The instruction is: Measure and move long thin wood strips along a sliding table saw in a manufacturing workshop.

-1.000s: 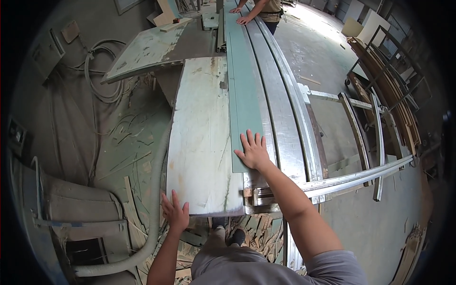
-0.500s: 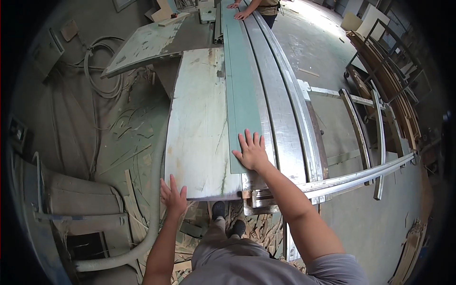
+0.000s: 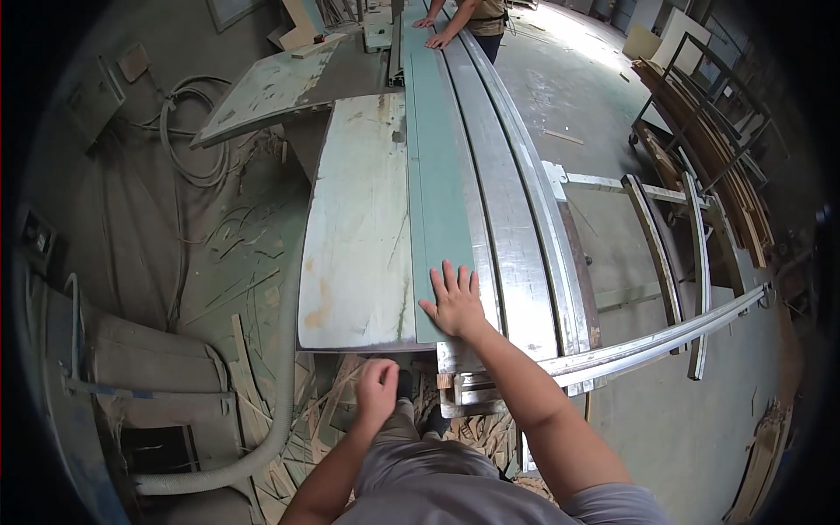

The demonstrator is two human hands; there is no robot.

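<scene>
My right hand (image 3: pixel 456 302) lies flat with spread fingers on the near end of a long green board (image 3: pixel 442 201). A thin line runs lengthwise along the board near its left edge. The board rests partly on the sliding metal table (image 3: pixel 516 236) of a panel saw, beside the pale fixed table (image 3: pixel 359 227). My left hand (image 3: pixel 377 391) hangs just off the fixed table's near edge, fingers curled in and nothing visible in them. At the far end, a co-worker's hands (image 3: pixel 430 33) rest on the board and the metal table.
A metal crossbar (image 3: pixel 647 341) reaches out to the right from the sliding table. Wood offcuts (image 3: pixel 490 437) litter the floor by my feet. A grey hose (image 3: pixel 284 411) runs down at the left. A cart with long boards (image 3: pixel 709 157) stands at the right.
The green board and sliding table have come toward me, bringing the board's end close to the fixed table's near edge. My left hand has left the table corner, moved right and curled.
</scene>
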